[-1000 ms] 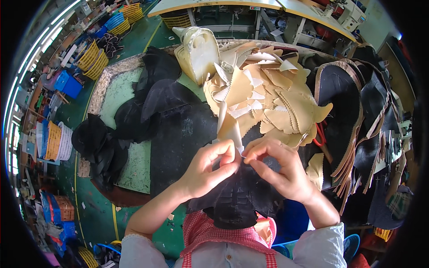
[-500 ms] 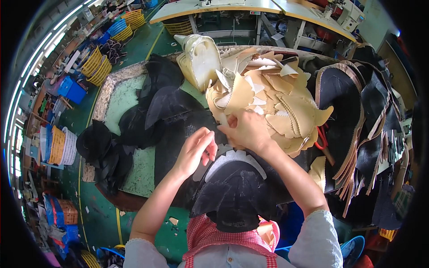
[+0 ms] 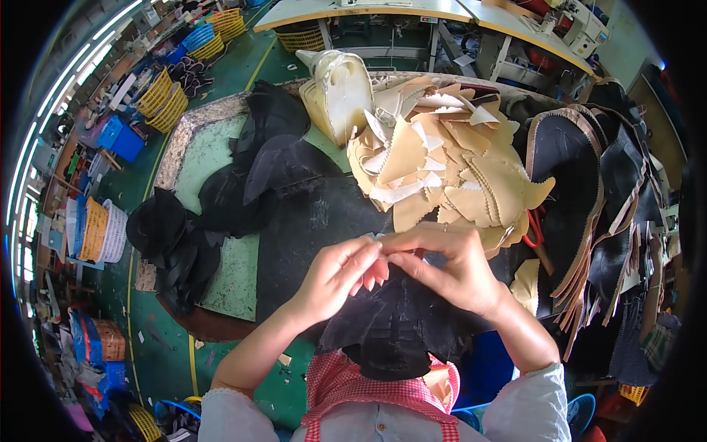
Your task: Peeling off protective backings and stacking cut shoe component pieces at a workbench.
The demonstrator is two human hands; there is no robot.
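My left hand [image 3: 335, 274] and my right hand [image 3: 451, 264] meet over the near middle of the table, fingertips pinched together. A small pale bit shows between them, but the fingers hide most of it. Directly below, black curved fabric-like pieces [image 3: 394, 324] lie stacked at the table's near edge, overlapping my checked apron. Beyond my right hand is a heap of tan pieces [image 3: 482, 180] with zigzag edges and whitish undersides. A black sheet [image 3: 313, 221] lies under and left of my hands.
A cut-open off-white plastic jug [image 3: 346, 92] stands behind the heap. Red-handled scissors [image 3: 536, 227] lie to its right, next to hanging black pieces with brown edging [image 3: 567, 155]. More black pieces [image 3: 166, 228] are piled at left. A sewing machine [image 3: 578, 29] stands far right.
My right hand has come back from the tan heap towards me and met my left hand, which moved slightly right. Both now pinch over the black stack.
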